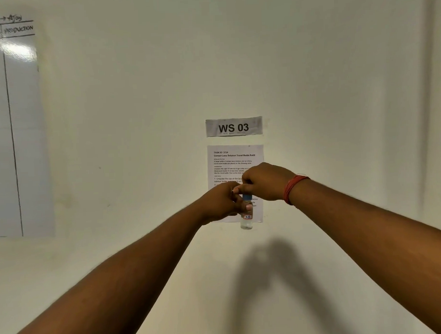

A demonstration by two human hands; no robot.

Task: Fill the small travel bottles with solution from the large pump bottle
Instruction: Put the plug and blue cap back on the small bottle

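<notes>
Small clear plastic travel bottle (246, 222) with a blue cap (247, 197) and a white sticker marked "17B" (247, 217), held upright in mid-air in front of a pale wall (137, 119), a little clear liquid at the bottom. Gripped around the upper body by the left hand (219, 203), fingers curled round it. Pinched at the blue cap from above by the right hand (263, 181), fingers bent onto the cap; red thread bracelet (294, 188) around that wrist. Directly behind, a printed white instruction sheet (235, 161) taped to the wall, partly covered by both hands. Just above the sheet, a grey label reading "WS 03" (233, 126). Far left, a glossy whiteboard (18, 136) with ruled lines and handwriting. Below the bottle, a dark shadow (275, 277) of the arms.
</notes>
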